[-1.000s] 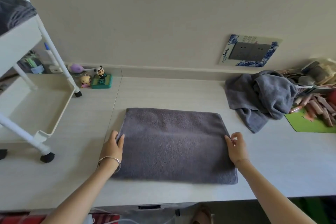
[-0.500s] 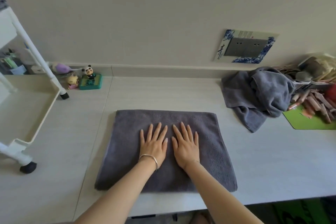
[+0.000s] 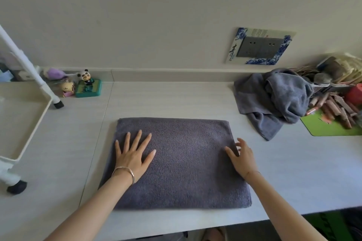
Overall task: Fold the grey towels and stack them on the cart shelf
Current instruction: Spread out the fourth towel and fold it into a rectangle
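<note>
A dark grey folded towel (image 3: 182,164) lies flat on the white table (image 3: 293,178) in front of me. My left hand (image 3: 133,154) presses flat on its left part with fingers spread and straight. My right hand (image 3: 242,155) rests on the towel's right edge, fingers loosely extended. A crumpled grey towel (image 3: 274,100) sits in a heap at the back right. The white cart (image 3: 21,123) stands at the left, its lower shelf tray bare.
Small toy figures (image 3: 86,86) stand by the wall near the cart leg. A green mat (image 3: 331,125) with brown sticks and a basket of clutter (image 3: 340,76) fill the right end. A wall socket plate (image 3: 260,47) hangs above.
Both hands slid apart from the towel's middle, the left toward its left side, the right to its right edge. The view shifted slightly right.
</note>
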Demonstrator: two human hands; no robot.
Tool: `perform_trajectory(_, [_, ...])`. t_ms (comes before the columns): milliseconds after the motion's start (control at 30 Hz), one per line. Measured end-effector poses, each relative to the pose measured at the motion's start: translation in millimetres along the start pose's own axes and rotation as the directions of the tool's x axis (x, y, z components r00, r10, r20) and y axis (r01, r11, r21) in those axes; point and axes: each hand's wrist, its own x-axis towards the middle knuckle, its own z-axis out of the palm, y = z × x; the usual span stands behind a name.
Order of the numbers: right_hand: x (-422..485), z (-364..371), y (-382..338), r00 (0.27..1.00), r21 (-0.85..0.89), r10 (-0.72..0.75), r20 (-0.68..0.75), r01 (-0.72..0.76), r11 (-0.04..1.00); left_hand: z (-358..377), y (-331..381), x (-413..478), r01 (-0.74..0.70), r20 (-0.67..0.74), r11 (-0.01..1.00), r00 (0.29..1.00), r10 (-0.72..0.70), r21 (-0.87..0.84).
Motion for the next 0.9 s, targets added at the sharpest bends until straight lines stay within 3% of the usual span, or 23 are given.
perform_trajectory(100, [2,-14,-3,0.971,0.037,0.164,0.176,-0.173,0.984,-2,-8,-10,0.063,0.018,0.998,0.998,-0.063,0.019])
perform_trajectory(200, [0,-23,-3,0.927,0.079,0.182,0.329,-0.219,0.972,-4,-15,-14,0.113,0.024,0.993,0.993,-0.112,-0.033])
perform_trajectory(333, [-2,-36,-10,0.882,0.394,0.044,0.47,-0.254,0.883,-6,-18,-16,0.081,0.038,0.994,0.996,-0.078,-0.072])
perform_trajectory(467, [-6,-56,-43,0.872,0.493,-0.103,0.479,-0.17,0.853,-7,-12,-10,0.067,0.081,0.992,0.995,-0.058,-0.104])
perform_trajectory(533, [-9,-67,-66,0.862,0.522,-0.177,0.476,-0.114,0.846,-11,-11,-6,0.082,0.053,0.963,0.996,-0.071,-0.258])
perform_trajectory(633, [-15,-73,-101,0.839,0.531,-0.258,0.479,-0.043,0.846,-14,-14,-6,0.122,-0.094,0.737,0.965,-0.244,-0.665])
perform_trajectory(700, [-22,-65,-127,0.833,0.518,-0.284,0.476,-0.005,0.855,-20,-20,-13,0.175,-0.034,0.564,0.94,-0.339,-0.807])
perform_trajectory(833, [-42,-23,-175,0.822,0.452,-0.331,0.464,0.102,0.886,-24,-32,-22,0.223,0.15,0.364,0.965,-0.217,-0.904])
perform_trajectory(900, [-56,6,-196,0.815,0.401,-0.362,0.453,0.176,0.899,-25,-37,-20,0.251,0.214,0.17,0.954,-0.209,-0.953])
